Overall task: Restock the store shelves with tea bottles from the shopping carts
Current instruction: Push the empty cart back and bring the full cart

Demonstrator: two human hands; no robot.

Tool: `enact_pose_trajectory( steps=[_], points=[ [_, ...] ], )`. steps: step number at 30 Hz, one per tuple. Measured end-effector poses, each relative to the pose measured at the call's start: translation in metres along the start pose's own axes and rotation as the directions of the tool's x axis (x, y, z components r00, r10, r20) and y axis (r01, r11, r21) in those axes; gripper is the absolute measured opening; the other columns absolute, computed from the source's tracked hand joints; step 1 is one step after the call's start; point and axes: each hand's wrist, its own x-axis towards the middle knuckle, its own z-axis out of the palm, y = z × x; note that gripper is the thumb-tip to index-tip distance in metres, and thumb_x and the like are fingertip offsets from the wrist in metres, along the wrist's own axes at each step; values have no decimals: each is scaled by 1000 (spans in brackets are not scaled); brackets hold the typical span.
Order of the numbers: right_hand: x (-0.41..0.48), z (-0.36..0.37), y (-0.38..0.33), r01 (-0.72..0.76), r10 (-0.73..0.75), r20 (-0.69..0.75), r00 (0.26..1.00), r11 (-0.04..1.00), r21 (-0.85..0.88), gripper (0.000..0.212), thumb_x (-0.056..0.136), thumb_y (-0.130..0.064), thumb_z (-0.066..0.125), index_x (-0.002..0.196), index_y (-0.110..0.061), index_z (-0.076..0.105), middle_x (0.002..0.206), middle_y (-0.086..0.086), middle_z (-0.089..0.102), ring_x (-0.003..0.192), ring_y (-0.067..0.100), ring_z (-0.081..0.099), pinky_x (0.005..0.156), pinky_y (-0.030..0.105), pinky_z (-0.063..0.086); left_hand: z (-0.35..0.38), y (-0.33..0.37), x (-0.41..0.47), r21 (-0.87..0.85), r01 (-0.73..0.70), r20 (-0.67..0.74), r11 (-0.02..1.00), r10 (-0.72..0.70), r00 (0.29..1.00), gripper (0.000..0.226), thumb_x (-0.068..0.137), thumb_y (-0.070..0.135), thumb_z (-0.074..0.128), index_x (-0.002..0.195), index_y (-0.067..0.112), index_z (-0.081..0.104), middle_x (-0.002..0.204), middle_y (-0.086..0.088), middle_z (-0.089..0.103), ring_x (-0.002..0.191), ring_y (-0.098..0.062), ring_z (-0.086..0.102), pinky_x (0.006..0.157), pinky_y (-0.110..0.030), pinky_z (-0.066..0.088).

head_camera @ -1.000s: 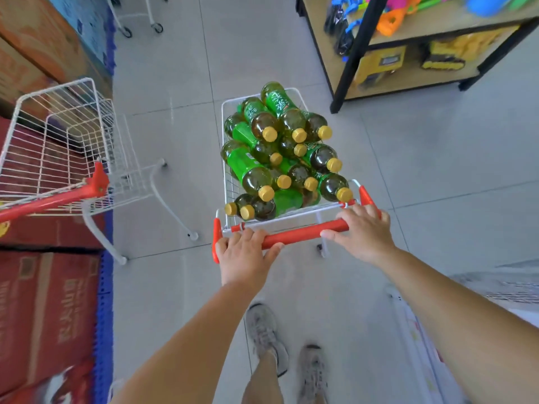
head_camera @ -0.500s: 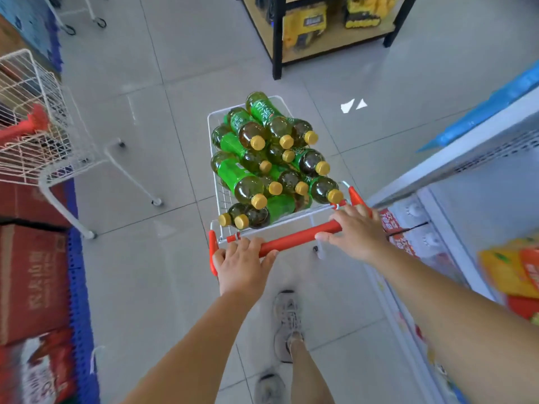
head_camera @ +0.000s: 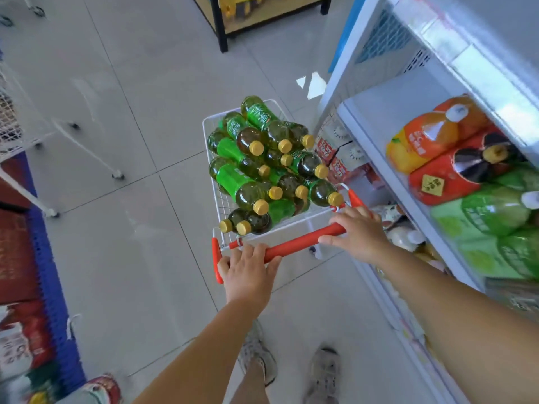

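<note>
A small white wire shopping cart (head_camera: 217,182) stands on the tiled floor in front of me, heaped with several green-labelled tea bottles (head_camera: 237,182) with yellow caps. My left hand (head_camera: 248,272) is closed over the left end of the cart's red handle (head_camera: 300,243). My right hand (head_camera: 357,233) grips the handle's right end. The cart's right side is close against a white store shelf (head_camera: 376,147) that holds orange, red and green drink bottles (head_camera: 431,147).
An empty white wire cart (head_camera: 17,121) stands at the far left. Red cartons on a blue pallet (head_camera: 49,275) line the left edge. A black-framed wooden shelf (head_camera: 221,27) stands at the top. My two shoes (head_camera: 259,357) are below the handle.
The cart has rolled to the right and now sits beside the white shelf. The view has swung right, bringing the shelf's drink bottles into sight. Both hands stay on the handle.
</note>
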Motion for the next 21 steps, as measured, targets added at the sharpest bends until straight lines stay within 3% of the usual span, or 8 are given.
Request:
enact_pose_trajectory(
  steps=[11, 21],
  points=[
    [-140, 46, 98, -16, 18, 37, 999, 999, -43, 51, 82, -72, 47, 118, -37, 56, 130, -6, 49, 130, 21, 33, 106, 41, 21, 96, 85, -128, -34, 15, -3, 999, -15, 1000, 41, 99, 59, 27, 123, 34, 50, 114, 8, 53, 113, -18, 47, 105, -41, 23],
    [-227, 75, 168, 1, 0, 53, 999, 1000, -15, 49, 79, -73, 49, 111, -38, 58, 124, -10, 48, 127, 17, 32, 108, 37, 13, 158, 136, -205, -80, 2, 74, 997, 4, 997, 39, 100, 55, 29, 129, 35, 47, 121, 8, 51, 119, -20, 43, 107, -41, 18]
  ],
)
